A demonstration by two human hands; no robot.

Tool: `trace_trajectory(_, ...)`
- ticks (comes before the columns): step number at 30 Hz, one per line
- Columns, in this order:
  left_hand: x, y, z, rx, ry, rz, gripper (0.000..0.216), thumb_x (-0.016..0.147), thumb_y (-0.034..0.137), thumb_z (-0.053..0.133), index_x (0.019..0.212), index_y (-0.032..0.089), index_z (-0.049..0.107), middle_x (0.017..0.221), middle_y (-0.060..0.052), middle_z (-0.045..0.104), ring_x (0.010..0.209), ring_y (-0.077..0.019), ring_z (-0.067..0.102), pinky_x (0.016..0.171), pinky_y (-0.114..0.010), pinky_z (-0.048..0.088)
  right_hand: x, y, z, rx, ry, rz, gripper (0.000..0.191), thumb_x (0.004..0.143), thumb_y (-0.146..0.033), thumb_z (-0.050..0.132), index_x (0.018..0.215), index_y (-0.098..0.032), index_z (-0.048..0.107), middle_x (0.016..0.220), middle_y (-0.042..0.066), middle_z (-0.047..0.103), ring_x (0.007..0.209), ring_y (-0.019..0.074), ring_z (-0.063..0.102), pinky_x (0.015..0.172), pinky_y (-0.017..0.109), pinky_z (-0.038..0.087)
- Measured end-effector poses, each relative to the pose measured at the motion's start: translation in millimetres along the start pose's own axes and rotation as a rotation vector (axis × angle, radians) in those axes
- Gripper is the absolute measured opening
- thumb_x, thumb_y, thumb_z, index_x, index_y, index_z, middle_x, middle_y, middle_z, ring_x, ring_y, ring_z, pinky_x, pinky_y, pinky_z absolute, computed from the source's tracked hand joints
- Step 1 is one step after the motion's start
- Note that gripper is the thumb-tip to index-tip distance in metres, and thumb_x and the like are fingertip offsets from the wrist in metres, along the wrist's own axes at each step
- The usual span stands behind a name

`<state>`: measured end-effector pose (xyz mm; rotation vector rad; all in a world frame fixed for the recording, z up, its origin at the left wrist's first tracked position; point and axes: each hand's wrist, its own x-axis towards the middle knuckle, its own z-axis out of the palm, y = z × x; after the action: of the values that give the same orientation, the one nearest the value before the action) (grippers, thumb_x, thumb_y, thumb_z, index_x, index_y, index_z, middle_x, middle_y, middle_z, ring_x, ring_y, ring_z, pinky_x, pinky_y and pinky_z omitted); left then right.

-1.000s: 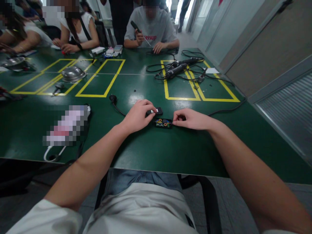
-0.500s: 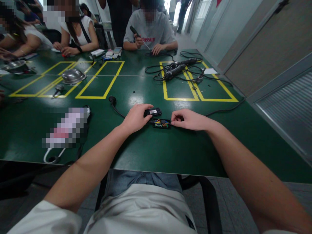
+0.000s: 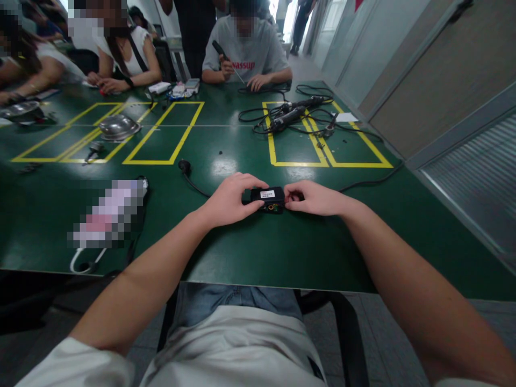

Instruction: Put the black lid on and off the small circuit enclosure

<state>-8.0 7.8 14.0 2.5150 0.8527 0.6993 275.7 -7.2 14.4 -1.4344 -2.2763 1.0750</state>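
My left hand (image 3: pixel 229 200) holds a black plastic cover (image 3: pixel 277 195) with a white label, thumb on the near edge and fingers on the far edge. The cover lies over a small black case (image 3: pixel 278 210), hiding most of the circuit board inside; some of the board's parts still show at the near side. At the case's right end my right hand (image 3: pixel 313 197) is closed, its fingertips pinching the cable there, mostly hidden. From the case's left side a black cord (image 3: pixel 196 186) runs to a plug (image 3: pixel 184 166).
A phone-like object (image 3: pixel 110 207) lies to the left, its surface blurred out. Black corded tools (image 3: pixel 288 118) lie tangled at the far right, and a metal bowl (image 3: pixel 119 127) at the far left. Across the green table (image 3: pixel 242 252) a person holds a screwdriver-like tool (image 3: pixel 220 49).
My left hand has brought the cover from behind the case to the right and down over the circuit board. My right hand has stayed at the case's right end.
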Motion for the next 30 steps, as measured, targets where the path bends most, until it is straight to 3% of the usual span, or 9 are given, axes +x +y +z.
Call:
trace_trajectory(7,0.1,-1.7,2.4,0.000,-0.073,0.036,0.032,0.098,0.030,0.074,0.128,0.024,0.081,0.129,-0.009,0.083,0.119,-0.0294,0.074,0.112,-0.048,0.055,-0.2,2.9,-1.7,-0.001,-0.012,-0.009,0.012,0.080,-0.035,0.071,0.083,-0.024,0.068,0.070,-0.002,0.059,0.067,0.0176,0.051,0.064,0.032,0.040)
trace_trajectory(30,-0.1,-5.8,6.4,0.007,-0.118,0.069,0.032,0.100,0.025,0.072,0.131,0.022,0.081,0.130,-0.010,0.083,0.121,-0.0286,0.075,0.114,-0.049,0.056,1.4,-0.3,-0.6,-0.008,-0.004,-0.002,0.017,0.081,-0.040,0.070,0.084,-0.023,0.069,0.072,-0.001,0.060,0.068,0.0177,0.052,0.067,0.033,0.041)
